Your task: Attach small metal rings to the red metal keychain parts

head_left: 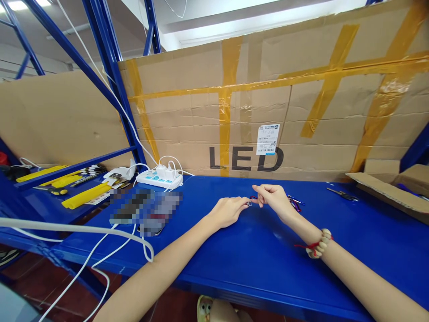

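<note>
My left hand [229, 212] rests low over the blue tabletop, fingertips pinched on a small silver ring [248, 204]. Close against it is my right hand [273, 200], with a bead bracelet at the wrist. Its fingers are curled around a small red metal clip [254, 197], which looks like a carabiner and meets the ring between the two hands. Most of the clip is covered by fingers. Just right of my right hand lie several small coloured clips [295, 204], red, purple and blue, partly hidden behind it.
A white power strip [160, 177] with cables stands at the back left, near two blurred flat devices [132, 205]. Yellow strips [86, 197] lie farther left. Scissors [342, 194] and an open cardboard box [395, 188] are on the right. Taped cardboard [187, 125] walls the back.
</note>
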Demonstrator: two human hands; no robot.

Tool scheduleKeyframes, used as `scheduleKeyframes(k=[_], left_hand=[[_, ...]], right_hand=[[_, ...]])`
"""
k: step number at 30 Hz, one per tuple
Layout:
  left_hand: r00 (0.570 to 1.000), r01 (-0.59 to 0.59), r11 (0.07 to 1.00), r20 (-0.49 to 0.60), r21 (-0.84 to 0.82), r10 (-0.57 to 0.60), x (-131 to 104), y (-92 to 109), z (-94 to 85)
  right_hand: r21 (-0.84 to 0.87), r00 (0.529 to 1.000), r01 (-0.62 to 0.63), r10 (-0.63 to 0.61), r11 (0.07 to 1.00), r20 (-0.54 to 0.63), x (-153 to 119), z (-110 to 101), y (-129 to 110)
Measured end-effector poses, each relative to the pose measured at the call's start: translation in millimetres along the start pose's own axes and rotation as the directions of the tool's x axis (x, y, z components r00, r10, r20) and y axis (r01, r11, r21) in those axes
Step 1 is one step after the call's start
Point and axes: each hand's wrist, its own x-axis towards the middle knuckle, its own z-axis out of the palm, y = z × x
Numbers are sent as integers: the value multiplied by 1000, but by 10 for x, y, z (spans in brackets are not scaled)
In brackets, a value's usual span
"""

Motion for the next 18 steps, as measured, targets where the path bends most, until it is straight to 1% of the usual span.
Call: scheduleKeyframes(k=[10, 18], left_hand=[[1000, 1, 1000, -9, -6, -1, -1, -25, 39], [1000, 1, 1000, -9, 18, -1, -6, -15, 23]], right_hand=[[10, 1000, 2, -2, 1000, -11, -6, 4, -16], [26, 1000, -6, 6, 1000, -17, -3, 6, -29]])
